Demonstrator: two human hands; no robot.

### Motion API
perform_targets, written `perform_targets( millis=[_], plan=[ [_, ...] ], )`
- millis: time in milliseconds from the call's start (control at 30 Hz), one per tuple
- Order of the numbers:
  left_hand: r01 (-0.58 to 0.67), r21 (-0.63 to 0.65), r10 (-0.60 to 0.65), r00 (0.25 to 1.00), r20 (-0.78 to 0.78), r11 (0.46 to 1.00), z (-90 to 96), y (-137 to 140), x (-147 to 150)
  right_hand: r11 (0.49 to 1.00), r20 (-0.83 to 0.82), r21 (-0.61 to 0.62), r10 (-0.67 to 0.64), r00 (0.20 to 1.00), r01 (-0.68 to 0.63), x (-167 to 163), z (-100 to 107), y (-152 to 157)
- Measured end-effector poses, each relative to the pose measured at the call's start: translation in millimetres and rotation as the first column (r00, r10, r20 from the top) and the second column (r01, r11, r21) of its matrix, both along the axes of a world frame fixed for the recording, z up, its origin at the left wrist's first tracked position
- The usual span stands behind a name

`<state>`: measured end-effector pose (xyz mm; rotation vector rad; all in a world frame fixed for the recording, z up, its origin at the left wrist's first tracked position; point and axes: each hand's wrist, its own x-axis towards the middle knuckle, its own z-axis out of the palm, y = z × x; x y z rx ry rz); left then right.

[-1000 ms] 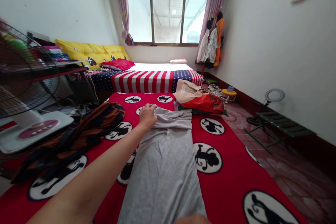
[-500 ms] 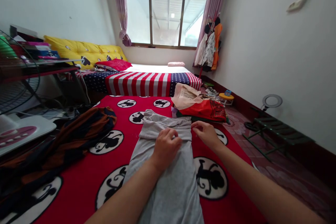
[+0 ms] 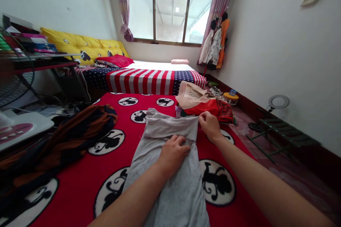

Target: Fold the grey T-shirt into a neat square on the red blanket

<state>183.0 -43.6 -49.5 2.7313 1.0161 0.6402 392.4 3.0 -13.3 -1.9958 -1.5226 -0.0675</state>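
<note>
A long grey garment [image 3: 170, 170] lies lengthwise on a red blanket [image 3: 80, 191] with black-and-white monkey prints. Its far end is doubled over into a band. My left hand [image 3: 176, 150] rests on the garment just below that fold, its fingers loosely bent and a little apart. At the far right corner, my right hand [image 3: 209, 124] pinches the garment's edge between thumb and fingers and pulls it up slightly. Past this hand sits a pile of folded clothes [image 3: 202, 104], with peach and red pieces on top.
An orange-and-navy striped garment [image 3: 80, 134] is heaped on the left, near a fan [image 3: 18, 127]. A bed with a stars-and-stripes cover [image 3: 144, 81] stands beyond. On the right are a dark green folding stool [image 3: 282, 131] and a ring light [image 3: 279, 101].
My right hand has closed on the far right corner of the grey garment and drawn it outward and up. My left hand has shifted slightly right and nearer to me.
</note>
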Motion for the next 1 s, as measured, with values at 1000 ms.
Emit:
perform_targets(
  millis=[1000],
  plan=[
    [-0.068,0.014,0.067,0.995,0.074,0.998,1.6,1.3,-7.6,0.922,0.077,-0.015,0.387,0.919,-0.387,-4.0,-15.2,-33.8]
  ],
)
